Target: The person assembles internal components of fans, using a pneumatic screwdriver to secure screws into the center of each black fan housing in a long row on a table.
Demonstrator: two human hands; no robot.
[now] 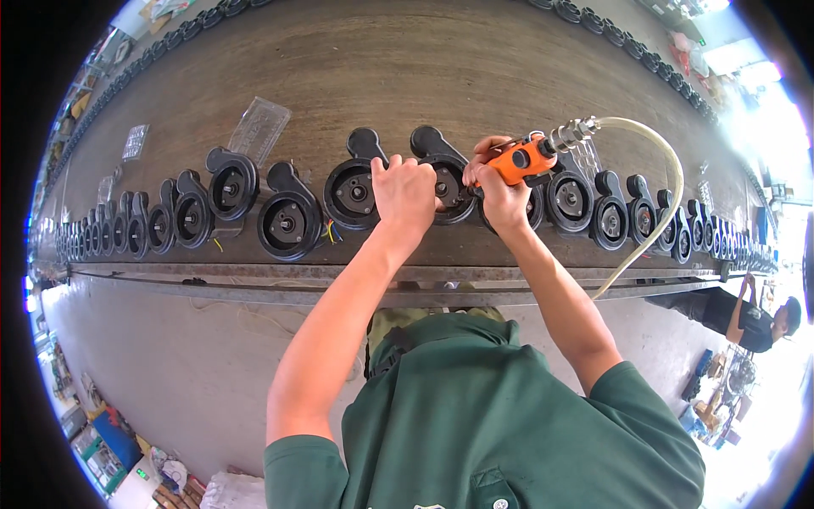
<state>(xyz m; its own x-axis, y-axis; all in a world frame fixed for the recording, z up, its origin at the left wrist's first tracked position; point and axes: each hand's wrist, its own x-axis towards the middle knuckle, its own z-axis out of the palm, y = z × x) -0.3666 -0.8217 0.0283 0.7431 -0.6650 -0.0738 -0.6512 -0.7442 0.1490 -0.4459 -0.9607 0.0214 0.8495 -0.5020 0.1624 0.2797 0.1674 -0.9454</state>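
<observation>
My right hand [504, 191] is wrapped round an orange air tool [519, 161] with a metal coupling. Its tip is hidden by my fingers, close to the black round blower housing [454, 188] in front of me. Over the gap between that housing and another black housing [350, 193] on its left lies my left hand [404, 197], fingers curled and thumb toward the right one. What it grips, if anything, is hidden beneath it. Both housings lie with their open round side up and a small shaft at the centre, their spouts pointing away from me.
More housings [290, 224] line the near table edge on both sides, some with coloured wires. A pale hose [674, 182] loops from the tool down past the edge at right. Clear plastic trays [259, 129] lie behind the row. Another person [755, 321] stands far right.
</observation>
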